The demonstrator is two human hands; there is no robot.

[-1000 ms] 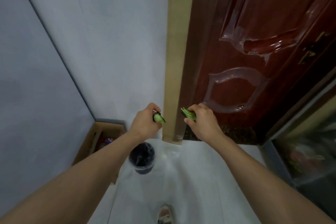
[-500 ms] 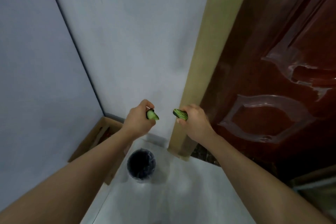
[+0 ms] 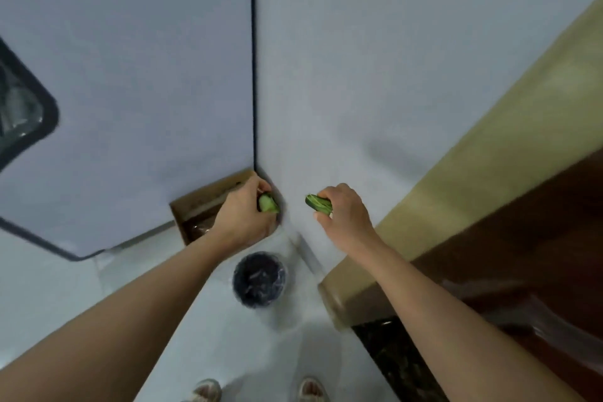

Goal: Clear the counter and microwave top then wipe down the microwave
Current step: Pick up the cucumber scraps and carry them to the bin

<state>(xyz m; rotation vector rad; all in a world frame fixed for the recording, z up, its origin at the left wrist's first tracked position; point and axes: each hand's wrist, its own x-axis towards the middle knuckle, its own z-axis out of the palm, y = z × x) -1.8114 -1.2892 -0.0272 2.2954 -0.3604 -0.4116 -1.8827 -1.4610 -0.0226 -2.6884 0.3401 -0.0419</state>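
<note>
The left hand [image 3: 243,217] has its grip closed around a pale green vegetable piece [image 3: 268,203]; the right hand [image 3: 346,212] pinches a dark green vegetable piece [image 3: 319,203], both above the round black-lined bin [image 3: 259,280] on the floor.

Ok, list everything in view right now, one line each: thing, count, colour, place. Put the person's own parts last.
green vegetable piece: 1, pale green, gripped in the left hand
green vegetable scraps: 1 bunch, dark green, gripped in the right hand
bin: 1, dark with a dark liner, on the floor below and between the hands
cardboard box: 1, brown, in the corner on the floor, partly behind the left hand
door frame: 1, tan, at right
door: 1, dark reddish brown, far right
walls: 2, pale grey, meeting at a dark corner line
floor: pale, glossy
feet: 2, light footwear, bottom edge
left hand: 1, over the box
right hand: 1, near the door frame
</note>
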